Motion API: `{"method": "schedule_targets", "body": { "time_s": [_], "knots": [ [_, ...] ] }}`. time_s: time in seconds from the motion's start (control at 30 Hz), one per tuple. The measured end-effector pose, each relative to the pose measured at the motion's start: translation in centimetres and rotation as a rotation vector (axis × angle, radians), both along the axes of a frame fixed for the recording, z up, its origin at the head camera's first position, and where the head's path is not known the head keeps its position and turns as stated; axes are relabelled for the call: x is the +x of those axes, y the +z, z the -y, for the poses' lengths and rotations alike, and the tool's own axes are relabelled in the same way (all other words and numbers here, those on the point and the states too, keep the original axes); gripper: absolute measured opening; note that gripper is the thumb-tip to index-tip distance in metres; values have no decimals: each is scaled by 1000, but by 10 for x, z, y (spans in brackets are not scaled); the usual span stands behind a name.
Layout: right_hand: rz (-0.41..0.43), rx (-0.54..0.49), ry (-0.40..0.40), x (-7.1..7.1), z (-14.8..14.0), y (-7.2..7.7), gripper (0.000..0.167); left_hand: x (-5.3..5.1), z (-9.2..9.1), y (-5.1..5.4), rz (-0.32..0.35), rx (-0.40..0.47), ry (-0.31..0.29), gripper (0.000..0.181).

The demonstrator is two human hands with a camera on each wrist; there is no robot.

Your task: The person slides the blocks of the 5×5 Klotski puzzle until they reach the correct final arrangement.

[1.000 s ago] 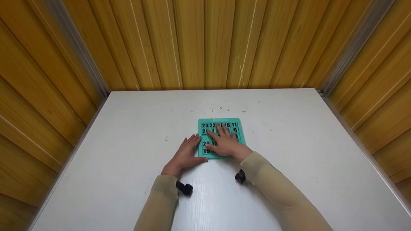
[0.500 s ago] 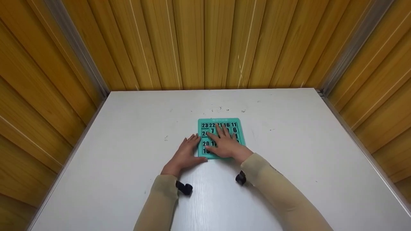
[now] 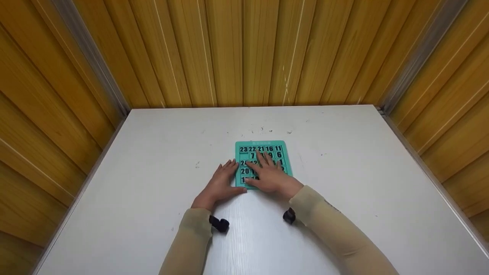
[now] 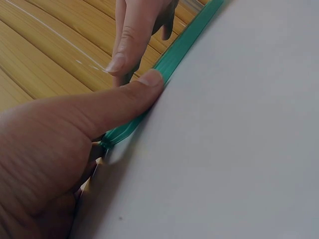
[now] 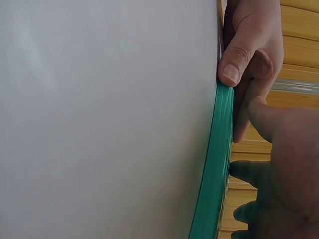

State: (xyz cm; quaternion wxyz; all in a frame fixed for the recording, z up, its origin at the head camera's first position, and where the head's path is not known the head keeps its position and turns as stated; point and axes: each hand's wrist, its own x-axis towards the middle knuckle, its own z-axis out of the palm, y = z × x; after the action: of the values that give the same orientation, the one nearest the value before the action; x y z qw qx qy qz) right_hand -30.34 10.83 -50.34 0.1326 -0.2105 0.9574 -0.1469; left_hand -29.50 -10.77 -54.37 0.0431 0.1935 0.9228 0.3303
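Observation:
A green number slide puzzle (image 3: 261,143) with black-numbered tiles lies flat on the white table in the head view. My left hand (image 3: 219,186) holds its near-left corner, fingers along the left side and thumb against the near edge. In the left wrist view that thumb (image 4: 134,97) presses the green rim. Over the tiles my right hand (image 3: 273,177) is spread, one fingertip touching the tile numbered 24 (image 3: 243,163) in the left column. Above that tile is a vacant slot (image 3: 243,156). Several central and right tiles are hidden under the right hand.
The white table (image 3: 153,160) bears small dark marks (image 3: 262,130) beyond the puzzle. Yellow wood-look panels (image 3: 229,53) stand at the back and both sides. A small black camera (image 3: 219,224) sits on the left wrist, another camera (image 3: 289,216) on the right.
The 24 tile has slid down from the second row to the third, leaving the slot above it vacant. My right hand has shifted slightly toward me. The left hand stays put.

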Motion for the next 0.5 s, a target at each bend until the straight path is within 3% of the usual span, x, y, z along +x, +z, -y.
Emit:
{"method": "schedule_targets", "body": {
  "time_s": [0.5],
  "knots": [
    [3, -35, 6, -9, 0, 10, 70, 1, 1, 0, 6, 9, 7, 96]
  ]
}}
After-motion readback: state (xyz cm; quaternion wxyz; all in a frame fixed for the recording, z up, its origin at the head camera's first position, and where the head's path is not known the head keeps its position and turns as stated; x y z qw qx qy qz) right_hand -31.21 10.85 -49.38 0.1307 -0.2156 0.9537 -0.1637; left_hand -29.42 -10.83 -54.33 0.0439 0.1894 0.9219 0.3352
